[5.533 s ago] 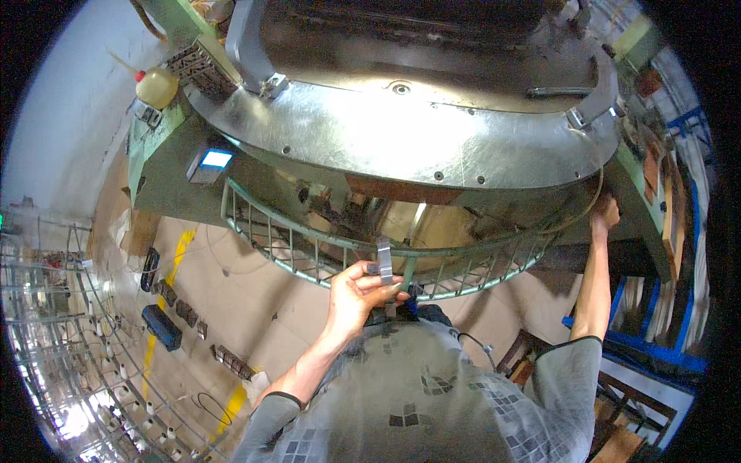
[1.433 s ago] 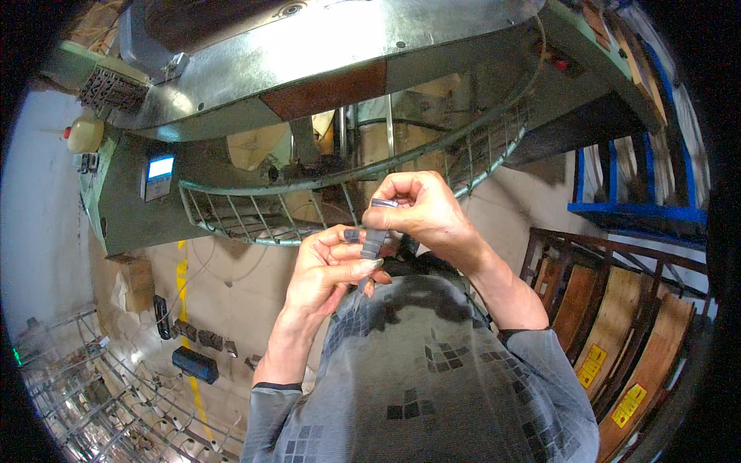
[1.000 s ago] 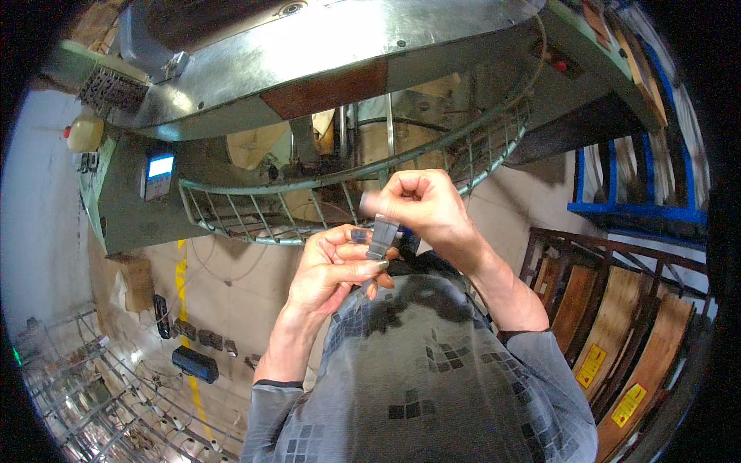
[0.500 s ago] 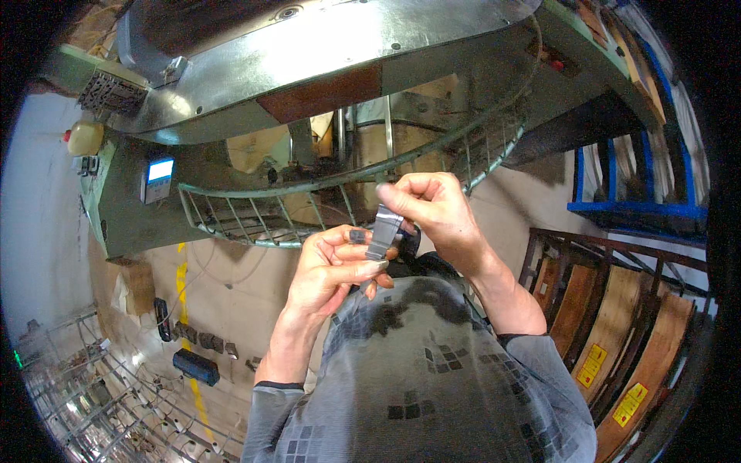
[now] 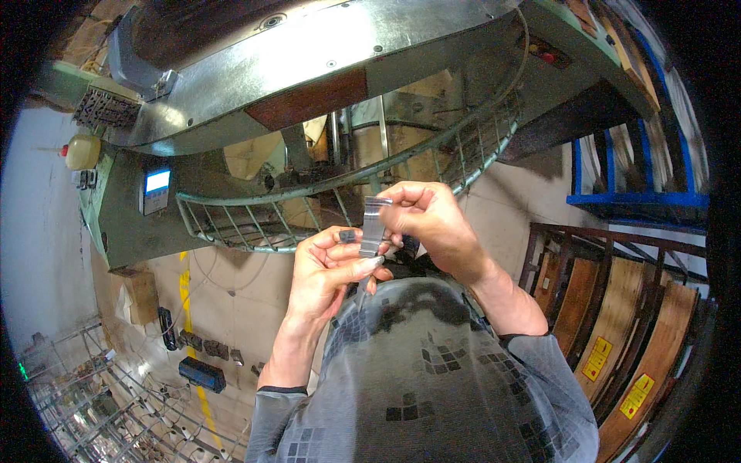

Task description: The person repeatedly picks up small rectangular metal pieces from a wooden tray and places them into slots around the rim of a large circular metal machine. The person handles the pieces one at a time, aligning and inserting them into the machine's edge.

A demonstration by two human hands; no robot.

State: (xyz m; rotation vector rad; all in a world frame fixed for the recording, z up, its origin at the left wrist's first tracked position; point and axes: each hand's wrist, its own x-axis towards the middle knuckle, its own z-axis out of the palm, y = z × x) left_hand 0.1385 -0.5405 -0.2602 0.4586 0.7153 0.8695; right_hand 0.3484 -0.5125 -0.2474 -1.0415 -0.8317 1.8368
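Right hand [image 5: 432, 220] pinches top of a thin metal strip [image 5: 373, 226], held upright w/ fingertips closed on it. Left hand [image 5: 328, 270] cups just below, thumb against the strip's lower end, fingers curled round a small dark piece [image 5: 347, 236]. Both sit in front of the chest, right under the wire guard [image 5: 309, 224] of the big green machine [image 5: 123, 224]. Small lit screen [image 5: 157, 185] off to the left.

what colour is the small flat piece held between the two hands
Silvery grey metal strip, pinched by the right hand; head view.
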